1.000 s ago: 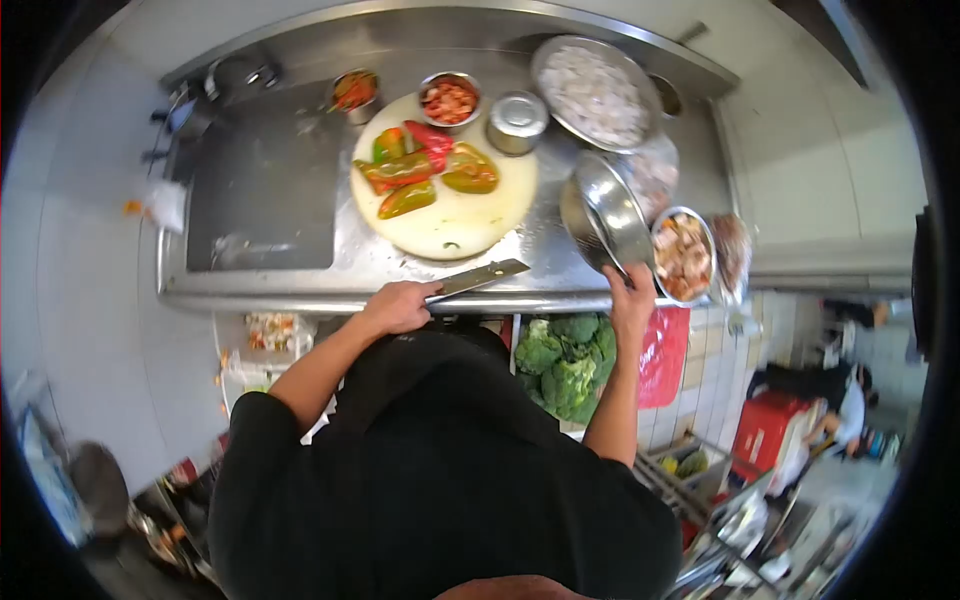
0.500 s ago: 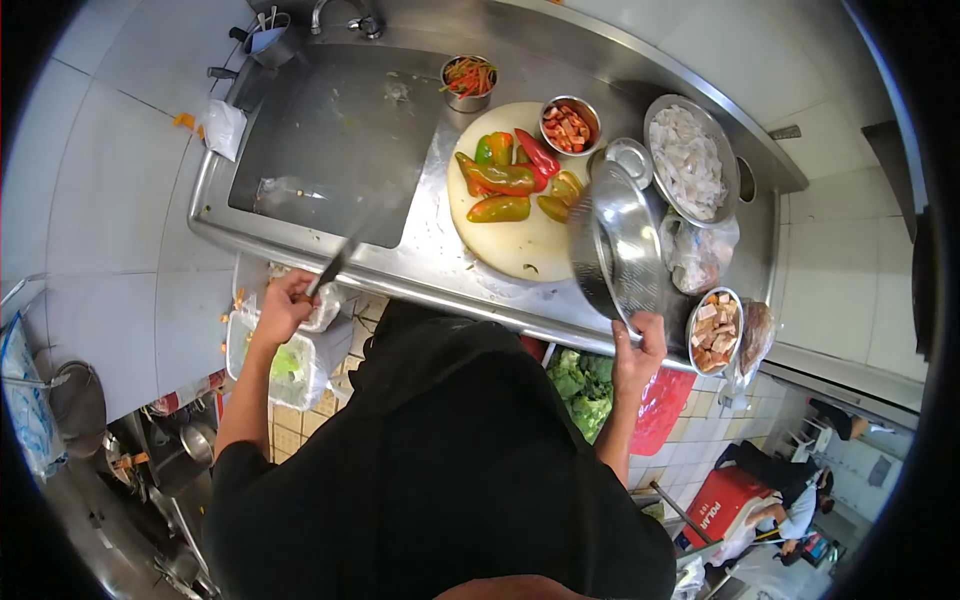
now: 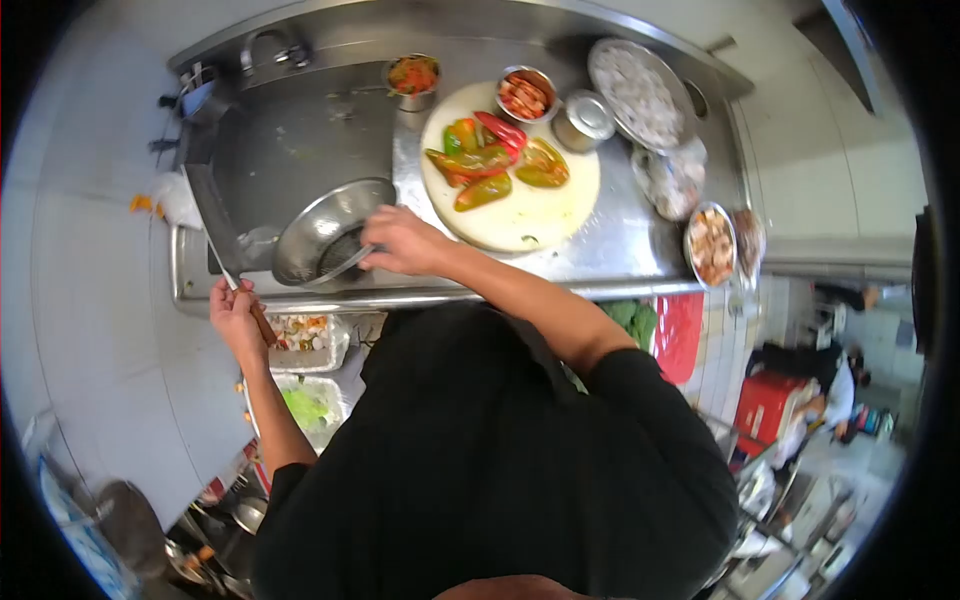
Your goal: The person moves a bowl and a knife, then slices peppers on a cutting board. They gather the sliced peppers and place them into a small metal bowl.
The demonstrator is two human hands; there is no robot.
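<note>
My right hand (image 3: pixel 408 242) reaches across to the sink (image 3: pixel 300 120), its fingers closed on the rim of a perforated metal colander (image 3: pixel 312 232). The colander is tilted over the sink's front right part, and I cannot see anything in it. At the sink's front left corner, my left hand (image 3: pixel 237 318) grips the wooden handle of a long knife (image 3: pixel 208 228), blade pointing away from me. Right of the sink, several green, orange and red peppers (image 3: pixel 482 188) lie on a round white cutting board (image 3: pixel 540 228).
Steel cups of cut vegetables (image 3: pixel 412 80) and red pieces (image 3: pixel 525 95) stand behind. A metal cup (image 3: pixel 585 120), a bowl of pale translucent pieces (image 3: pixel 640 95), plastic bags (image 3: pixel 670 180) and a bowl of cubes (image 3: pixel 711 245) are on the right. Bins (image 3: pixel 308 340) sit below left; a person (image 3: pixel 835 385) is far right.
My right hand has carried the colander leftward from beside the cutting board to the sink. My left hand still holds the knife, its blade now swung up and to the left.
</note>
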